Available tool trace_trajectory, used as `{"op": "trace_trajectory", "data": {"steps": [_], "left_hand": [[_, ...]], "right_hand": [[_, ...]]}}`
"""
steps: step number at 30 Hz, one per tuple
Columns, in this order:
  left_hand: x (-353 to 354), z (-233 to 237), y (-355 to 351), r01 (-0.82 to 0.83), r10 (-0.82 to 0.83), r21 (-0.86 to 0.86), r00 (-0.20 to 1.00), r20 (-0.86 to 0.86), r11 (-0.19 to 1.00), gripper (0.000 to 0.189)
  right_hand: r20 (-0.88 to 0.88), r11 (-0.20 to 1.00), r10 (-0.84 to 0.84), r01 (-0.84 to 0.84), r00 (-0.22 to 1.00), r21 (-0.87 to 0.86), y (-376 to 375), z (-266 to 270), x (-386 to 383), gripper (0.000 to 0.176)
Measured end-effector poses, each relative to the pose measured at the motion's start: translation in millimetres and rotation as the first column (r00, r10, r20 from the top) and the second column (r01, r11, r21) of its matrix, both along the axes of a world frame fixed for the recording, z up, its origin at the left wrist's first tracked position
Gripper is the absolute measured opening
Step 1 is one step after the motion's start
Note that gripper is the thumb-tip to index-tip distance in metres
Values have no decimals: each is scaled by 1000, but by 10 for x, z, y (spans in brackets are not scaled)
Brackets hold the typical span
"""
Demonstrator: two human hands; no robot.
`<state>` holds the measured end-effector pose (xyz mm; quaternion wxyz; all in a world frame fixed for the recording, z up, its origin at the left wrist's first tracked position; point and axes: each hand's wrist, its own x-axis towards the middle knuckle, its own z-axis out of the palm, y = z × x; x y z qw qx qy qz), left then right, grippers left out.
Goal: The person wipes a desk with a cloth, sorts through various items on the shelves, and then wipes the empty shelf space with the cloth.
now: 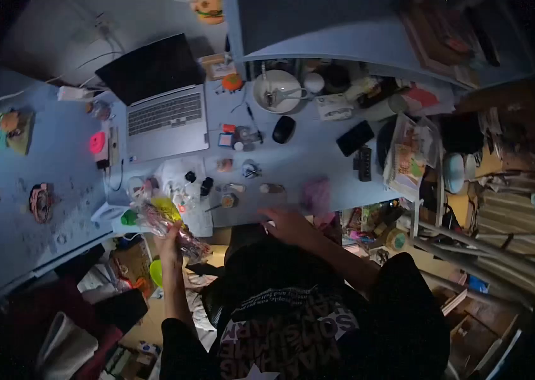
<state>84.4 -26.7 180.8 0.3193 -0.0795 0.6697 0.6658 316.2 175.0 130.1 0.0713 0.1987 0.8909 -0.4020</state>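
Observation:
My left hand (170, 239) is closed around a crinkled clear plastic bag (161, 218) with yellow and reddish parts, held at the desk's front edge. A green cap-like piece (129, 218) shows just left of the bag. My right hand (287, 225) rests by the front edge, fingers stretched toward the left, with nothing visible in it. Near that hand lie a small pale cylinder (272, 188) and a blurred pink cloth or bag (316, 194). Left of them sits a small round container (229, 200) with something yellowish inside.
On the desk stand an open laptop (166, 120), a black mouse (284, 129), a white bowl (277, 88) with utensils, and a phone (355, 138). A white sheet (185, 190) bears small dark items. At right, bags hang by a metal rack (463, 244). Clutter fills the floor.

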Motion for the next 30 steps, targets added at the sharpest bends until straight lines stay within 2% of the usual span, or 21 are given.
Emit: {"op": "trace_trajectory", "data": {"steps": [1,2,3,4,5,6,7,8,10,11,13,14,16,17,19,20,22,23,25,29,30], "left_hand": [[44,-95,98,20,-19,32,999,-50,999,36],[64,-154,203,211,-210,-9,973,-96,978,33],[93,-199,299,386,-391,-60,910,-138,921,30],[337,95,748,371,-377,-78,920,-104,925,28],[388,-292,841,531,-559,-178,803,-206,829,28],[440,-665,941,653,-715,-292,637,-288,699,29],[676,-343,1282,645,-705,-284,652,-278,709,31],[989,6,1644,637,-694,-277,668,-267,719,33],[1288,-507,1972,839,-872,-264,488,-24,477,39],[1453,-875,2113,847,-881,-262,473,-32,464,39],[1711,-1513,2341,787,-873,-399,348,-342,470,48],[1764,-1602,2413,794,-877,-400,331,-348,458,48],[1858,-1772,2556,607,-906,-702,404,-131,372,53],[1876,-1880,2587,612,-910,-701,392,-134,367,53],[1870,-2129,2561,551,-933,-761,292,-209,343,59],[1905,-2199,2562,550,-934,-761,287,-213,343,59],[1950,-2167,2593,345,-961,-917,252,-115,201,76],[1976,-2148,2602,339,-960,-919,255,-117,203,76],[2020,-1875,2626,334,-971,-936,236,-30,110,85],[1993,-1689,2666,310,-961,-935,263,-90,172,94],[1968,-1708,2665,334,-962,-918,235,-138,213,98]], "right_hand": [[-25,976,-196,197,980,97,85,-232,148,45],[-16,968,-224,224,974,113,198,-509,334,45],[31,887,-427,412,904,207,311,-809,563,46],[60,765,-610,568,790,304,366,-1032,739,48],[64,752,-626,580,777,313,370,-1193,830,48],[94,718,-634,539,768,441,364,-1327,880,49],[121,673,-645,485,755,559,373,-1395,907,51],[119,657,-663,498,739,566,362,-1296,883,51],[303,699,-709,692,637,181,373,-909,773,62],[297,685,-722,704,625,185,378,-1100,857,62],[151,687,-678,547,720,478,336,-1720,1062,52],[145,675,-691,561,708,479,380,-1591,1107,52],[262,656,-732,548,629,519,472,-1232,1235,44],[259,647,-741,556,620,521,515,-1310,1343,44],[102,503,-805,582,584,639,583,-1570,1536,47],[98,498,-808,586,581,639,595,-1605,1586,47],[137,566,-772,573,621,593,632,-1468,1591,41],[133,567,-770,574,624,590,662,-1445,1593,41],[26,603,-690,555,723,573,681,-1557,1680,44],[20,621,-638,500,770,604,843,-1725,1701,48],[64,662,-640,508,766,550,903,-1618,1667,46]]}}
